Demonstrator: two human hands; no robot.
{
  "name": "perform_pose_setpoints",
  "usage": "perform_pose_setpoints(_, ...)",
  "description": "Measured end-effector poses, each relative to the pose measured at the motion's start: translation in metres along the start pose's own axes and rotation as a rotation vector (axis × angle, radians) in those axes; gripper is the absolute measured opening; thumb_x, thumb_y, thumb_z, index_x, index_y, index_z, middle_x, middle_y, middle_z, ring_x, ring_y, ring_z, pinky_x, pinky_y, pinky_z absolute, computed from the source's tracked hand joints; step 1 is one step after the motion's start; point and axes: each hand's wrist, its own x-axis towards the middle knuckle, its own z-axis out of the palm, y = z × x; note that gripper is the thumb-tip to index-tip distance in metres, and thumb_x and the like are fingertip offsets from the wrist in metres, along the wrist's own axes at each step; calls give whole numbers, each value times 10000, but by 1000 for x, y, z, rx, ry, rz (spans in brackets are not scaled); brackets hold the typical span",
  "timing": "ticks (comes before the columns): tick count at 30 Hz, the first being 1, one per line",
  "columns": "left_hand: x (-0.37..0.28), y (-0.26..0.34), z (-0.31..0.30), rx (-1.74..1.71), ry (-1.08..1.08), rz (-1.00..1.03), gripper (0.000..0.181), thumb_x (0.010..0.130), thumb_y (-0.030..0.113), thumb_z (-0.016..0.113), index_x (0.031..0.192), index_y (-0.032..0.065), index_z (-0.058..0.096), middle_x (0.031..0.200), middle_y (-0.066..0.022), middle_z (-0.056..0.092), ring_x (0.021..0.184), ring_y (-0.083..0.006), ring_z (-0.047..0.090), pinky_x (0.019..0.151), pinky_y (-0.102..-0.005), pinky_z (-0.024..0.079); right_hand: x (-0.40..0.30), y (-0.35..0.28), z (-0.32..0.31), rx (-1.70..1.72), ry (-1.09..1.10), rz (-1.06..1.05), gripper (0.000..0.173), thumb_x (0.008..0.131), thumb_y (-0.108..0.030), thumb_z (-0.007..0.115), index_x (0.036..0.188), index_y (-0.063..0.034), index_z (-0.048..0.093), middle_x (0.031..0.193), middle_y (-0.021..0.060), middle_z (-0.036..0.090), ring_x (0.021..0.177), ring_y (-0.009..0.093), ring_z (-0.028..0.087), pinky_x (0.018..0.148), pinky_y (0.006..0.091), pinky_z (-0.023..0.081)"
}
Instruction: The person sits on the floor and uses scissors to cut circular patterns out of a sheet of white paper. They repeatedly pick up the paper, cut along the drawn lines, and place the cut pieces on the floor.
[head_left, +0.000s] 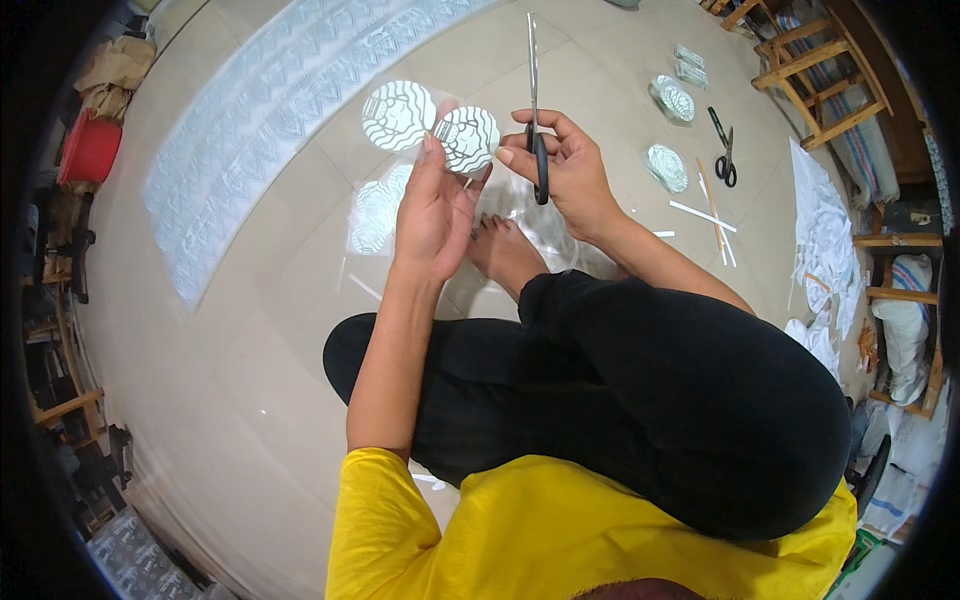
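Observation:
My left hand (439, 217) holds a clear plastic sheet with round decals of wavy lines and a figure. One round decal (466, 139) sits at the fingertips and another round decal (397, 115) lies up and left of it on the picture. A pair of scissors (533, 75) with black handles hangs on the fingers of my right hand (577, 172), blades pointing away from me. The thumb of that hand reaches the right edge of the nearer decal. Beside my left wrist, more patterned decals on clear film (373, 217) rest on the tiled floor.
Stacked round cutouts (671, 97) and another such pile (666, 166) lie at right, near small rectangular bundles (690, 67). Black-handled scissors (726, 161), an orange stick (707, 195) and white strips (703, 215) lie nearby. A long patterned sheet (300, 112) spans upper left; white scraps (821, 232) lie right.

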Motion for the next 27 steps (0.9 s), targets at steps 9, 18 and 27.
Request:
perform_pose_setpoints(9, -4, -1, 3, -32, -56, 12, 538, 1114, 407, 378, 1558, 106, 335, 1490, -124, 483, 1398, -281, 450, 1195, -481, 344, 8, -10, 1, 97, -52, 92, 425, 872, -106, 814, 1229, -21, 600, 865, 59, 712, 736, 107, 662, 697, 238, 538)
perform_pose_setpoints(18, -1, 20, -17, -33, 29, 120, 328, 1043, 236, 602, 1262, -2, 546, 1200, -145, 681, 1128, -331, 689, 999, -461, 590, 34, -45, -19, -78, -116, -50, 432, 850, -122, 834, 1222, -21, 639, 861, 2, 641, 742, 85, 637, 679, 229, 530)
perform_pose_setpoints(27, -1, 18, -10, 77, 38, 48, 348, 1073, 192, 536, 1351, -18, 520, 1245, -144, 661, 1159, -298, 672, 1015, -445, 588, 37, -44, -18, -121, -95, -99, 446, 863, -145, 832, 1242, -18, 633, 879, 19, 677, 741, 87, 642, 694, 225, 523)
